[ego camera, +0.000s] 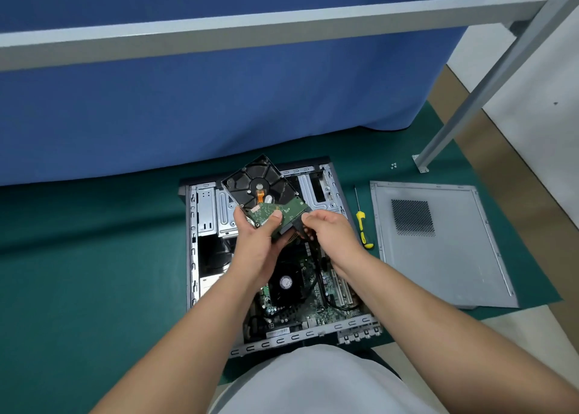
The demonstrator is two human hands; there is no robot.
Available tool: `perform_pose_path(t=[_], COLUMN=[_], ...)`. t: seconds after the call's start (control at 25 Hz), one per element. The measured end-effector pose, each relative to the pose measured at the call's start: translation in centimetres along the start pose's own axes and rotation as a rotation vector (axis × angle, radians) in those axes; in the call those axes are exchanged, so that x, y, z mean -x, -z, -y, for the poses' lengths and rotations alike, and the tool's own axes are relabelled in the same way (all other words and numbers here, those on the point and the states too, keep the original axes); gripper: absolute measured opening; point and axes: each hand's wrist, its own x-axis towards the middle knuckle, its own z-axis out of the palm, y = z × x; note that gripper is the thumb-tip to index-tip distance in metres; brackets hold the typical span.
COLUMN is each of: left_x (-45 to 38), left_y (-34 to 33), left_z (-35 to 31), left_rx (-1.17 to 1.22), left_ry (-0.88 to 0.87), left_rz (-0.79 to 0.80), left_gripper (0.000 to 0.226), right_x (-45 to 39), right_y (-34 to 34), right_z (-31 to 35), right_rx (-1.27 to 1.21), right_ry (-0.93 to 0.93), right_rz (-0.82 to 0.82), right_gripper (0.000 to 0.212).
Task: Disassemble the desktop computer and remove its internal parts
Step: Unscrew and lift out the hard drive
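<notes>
An open desktop case lies flat on a green mat, its motherboard and black CPU fan exposed. Above the case I hold a hard drive with its green circuit board facing up. My left hand grips the drive's near edge, thumb on the board. My right hand pinches the cable connector plugged into the drive's right end. Black and yellow wires run from it down into the case.
The grey side panel lies on the mat right of the case. A yellow-handled screwdriver rests between them. A few small screws sit near a metal frame leg. A blue cloth hangs behind.
</notes>
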Motion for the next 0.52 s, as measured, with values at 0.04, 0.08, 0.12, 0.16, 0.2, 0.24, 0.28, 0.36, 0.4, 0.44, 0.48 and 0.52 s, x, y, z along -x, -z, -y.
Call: perform_pose_path(t=[0.04, 0.08, 0.12, 0.16, 0.2, 0.24, 0.28, 0.36, 0.4, 0.44, 0.48, 0.52], left_x=[-0.3, -0.5, -0.5, -0.4, -0.2, 0.0, 0.2, 0.2, 0.1, 0.0, -0.1, -0.2], left_y=[0.5, 0.7, 0.8, 0.5, 0.1, -0.3, -0.5, -0.3, 0.0, 0.3, 0.5, 0.7], left_z=[-0.6, -1.1, -1.2, -1.1, -0.7, -0.2, 0.2, 0.2, -0.3, -0.9, -1.4, -1.6], left_rx=[-0.018, -0.038, -0.048, -0.042, -0.026, -0.007, 0.01, 0.026, 0.016, -0.003, -0.013, 0.007], left_ry=[0.027, 0.045, 0.051, 0.045, 0.029, 0.007, -0.011, -0.011, 0.006, 0.031, 0.052, 0.058], left_rz=[0.016, 0.028, 0.031, 0.025, 0.013, 0.0, -0.01, -0.015, -0.009, 0.001, 0.007, -0.001], left_gripper=[0.072, 0.077, 0.081, 0.085, 0.088, 0.09, 0.089, 0.086, 0.085, 0.083, 0.078, 0.069], right_x=[-0.1, -0.2, -0.1, 0.0, 0.1, 0.2, 0.2, 0.2, 0.1, 0.1, 0.1, 0.2], right_y=[0.3, 0.5, 0.5, 0.1, -0.4, -0.8, -1.2, -1.2, -0.9, -0.6, -0.2, 0.3], right_z=[0.2, 0.2, 0.2, 0.0, -0.1, -0.3, -0.4, -0.3, -0.1, 0.1, 0.3, 0.5], right_rx=[0.027, 0.034, 0.017, -0.018, -0.06, -0.097, -0.12, -0.086, -0.035, 0.02, 0.063, 0.086], right_ry=[-0.006, -0.015, -0.019, -0.016, -0.012, -0.006, -0.001, 0.003, 0.001, 0.002, 0.017, 0.047], right_rz=[0.033, 0.054, 0.058, 0.045, 0.018, -0.017, -0.05, -0.062, -0.036, 0.003, 0.046, 0.083], right_gripper=[0.025, 0.027, 0.028, 0.029, 0.03, 0.03, 0.03, 0.028, 0.027, 0.027, 0.027, 0.027])
